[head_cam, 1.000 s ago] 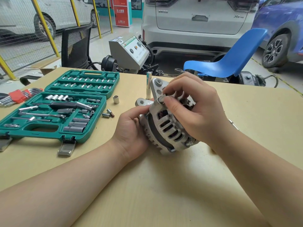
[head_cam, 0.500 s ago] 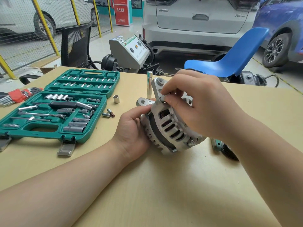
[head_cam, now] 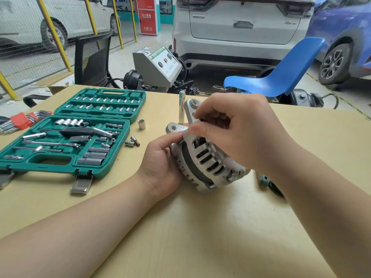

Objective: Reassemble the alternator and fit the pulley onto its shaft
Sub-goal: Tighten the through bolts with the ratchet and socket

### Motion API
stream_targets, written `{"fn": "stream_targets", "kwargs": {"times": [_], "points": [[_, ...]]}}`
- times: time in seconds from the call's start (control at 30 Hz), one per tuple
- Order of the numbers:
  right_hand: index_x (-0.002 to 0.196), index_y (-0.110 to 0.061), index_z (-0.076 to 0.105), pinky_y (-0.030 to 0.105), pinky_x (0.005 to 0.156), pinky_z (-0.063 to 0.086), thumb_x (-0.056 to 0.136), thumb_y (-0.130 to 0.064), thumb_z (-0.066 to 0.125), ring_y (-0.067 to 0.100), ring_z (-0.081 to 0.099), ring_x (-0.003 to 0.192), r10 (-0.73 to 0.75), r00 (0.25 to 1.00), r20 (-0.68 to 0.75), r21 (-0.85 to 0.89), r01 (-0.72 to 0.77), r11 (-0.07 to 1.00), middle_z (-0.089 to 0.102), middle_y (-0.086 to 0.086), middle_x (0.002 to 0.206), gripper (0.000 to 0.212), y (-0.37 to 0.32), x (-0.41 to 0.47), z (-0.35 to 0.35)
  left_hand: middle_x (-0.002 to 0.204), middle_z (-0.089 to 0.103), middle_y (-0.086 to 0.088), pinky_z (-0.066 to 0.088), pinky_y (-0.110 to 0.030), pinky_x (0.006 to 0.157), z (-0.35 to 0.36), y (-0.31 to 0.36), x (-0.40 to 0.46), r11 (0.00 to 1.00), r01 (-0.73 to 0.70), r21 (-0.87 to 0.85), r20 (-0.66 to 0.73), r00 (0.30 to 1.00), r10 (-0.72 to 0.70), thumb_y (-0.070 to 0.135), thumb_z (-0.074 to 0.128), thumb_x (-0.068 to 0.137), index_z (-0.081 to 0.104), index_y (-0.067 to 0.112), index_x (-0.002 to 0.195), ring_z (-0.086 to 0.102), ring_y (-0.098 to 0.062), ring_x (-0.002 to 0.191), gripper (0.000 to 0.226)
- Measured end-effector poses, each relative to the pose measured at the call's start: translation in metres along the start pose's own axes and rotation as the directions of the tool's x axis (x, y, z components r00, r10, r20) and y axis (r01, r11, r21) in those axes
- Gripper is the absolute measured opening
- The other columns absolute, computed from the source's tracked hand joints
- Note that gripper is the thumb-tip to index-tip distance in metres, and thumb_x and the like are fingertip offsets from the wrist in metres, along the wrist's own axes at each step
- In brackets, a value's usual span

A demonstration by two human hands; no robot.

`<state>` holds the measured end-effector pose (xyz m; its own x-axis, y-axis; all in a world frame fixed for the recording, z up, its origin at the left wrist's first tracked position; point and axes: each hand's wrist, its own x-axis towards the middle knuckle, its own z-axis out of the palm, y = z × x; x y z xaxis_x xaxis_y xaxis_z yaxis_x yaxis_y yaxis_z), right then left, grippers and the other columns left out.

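Alternator (head_cam: 206, 157) on table (head_cam: 200, 227): left hand (head_cam: 162, 159) fingers grip its 9 o'clock side; right hand (head_cam: 241, 133) fingers curl over its 12 o'clock edge.

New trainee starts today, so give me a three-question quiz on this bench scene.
1. True or false: both hands grip the alternator.
2. The socket case is: A) open B) closed.
3. Fill in: the tall socket behind the alternator stands ____.

Key: 1 true: left hand, right hand. 2 A. 3 upright.
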<state>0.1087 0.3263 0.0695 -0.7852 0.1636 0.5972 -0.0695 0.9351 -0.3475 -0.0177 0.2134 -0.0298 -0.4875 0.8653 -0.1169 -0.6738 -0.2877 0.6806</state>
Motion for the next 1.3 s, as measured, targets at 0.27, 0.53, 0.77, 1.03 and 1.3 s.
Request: {"fn": "stream_targets", "kwargs": {"times": [0.27,0.53,0.77,1.03,1.3], "points": [[0.094,-0.014,0.076,0.042,0.075,0.052,0.098,-0.029,0.07,0.023,0.061,0.076,0.005,0.998,0.055,-0.146,0.003,0.989,0.07,0.0,0.081,0.017,0.001,0.0,-0.002,0.119,0.07,-0.015,0.056,-0.045,0.102,0.003,0.001,-0.001,1.0,0.018,-0.015,-0.007,1.0,-0.018,0.024,0.062,0.091,0.069,0.009,0.133,0.067,-0.035,0.113,0.045],[0.095,-0.02,0.075,0.034,0.073,0.052,0.09,-0.035,0.08,0.012,0.062,0.072,0.086,0.996,-0.006,-0.009,-0.086,0.996,0.067,-0.01,0.074,0.017,0.0,0.001,-0.002,0.116,0.074,-0.014,0.061,-0.043,0.094,0.0,-0.001,0.001,1.0,0.004,-0.019,0.033,0.999,-0.003,0.022,0.064,0.091,0.072,0.009,0.125,0.072,-0.033,0.11,0.037],[0.097,-0.013,0.078,0.039,0.077,0.053,0.092,-0.016,0.076,0.019,0.063,0.078,0.05,0.995,0.081,-0.062,-0.045,0.997,0.072,-0.002,0.086,0.007,0.002,0.0,-0.008,0.112,0.076,-0.013,0.061,-0.043,0.094,-0.003,-0.002,0.003,1.0,0.003,0.002,0.034,0.999,-0.003,0.025,0.067,0.089,0.078,0.01,0.114,0.073,-0.033,0.105,0.031],[0.085,-0.019,0.062,0.042,0.07,0.049,0.093,-0.059,0.065,0.023,0.053,0.071,0.118,0.993,-0.023,-0.202,-0.12,0.972,0.057,-0.004,0.071,0.041,-0.004,0.0,0.007,0.125,0.077,-0.014,0.063,-0.045,0.094,0.0,-0.001,0.001,1.0,0.015,0.007,0.045,0.999,-0.015,0.037,0.064,0.096,0.081,0.011,0.122,0.075,-0.033,0.116,0.041],[0.1,-0.018,0.079,0.038,0.081,0.056,0.09,-0.015,0.079,0.013,0.067,0.081,0.101,0.99,0.098,0.002,-0.102,0.995,0.074,-0.007,0.088,0.011,0.002,0.001,-0.008,0.123,0.077,-0.011,0.06,-0.043,0.096,-0.001,0.0,0.001,1.0,0.018,0.024,0.002,1.0,-0.018,0.036,0.061,0.099,0.08,0.015,0.124,0.074,-0.032,0.116,0.038]]}}
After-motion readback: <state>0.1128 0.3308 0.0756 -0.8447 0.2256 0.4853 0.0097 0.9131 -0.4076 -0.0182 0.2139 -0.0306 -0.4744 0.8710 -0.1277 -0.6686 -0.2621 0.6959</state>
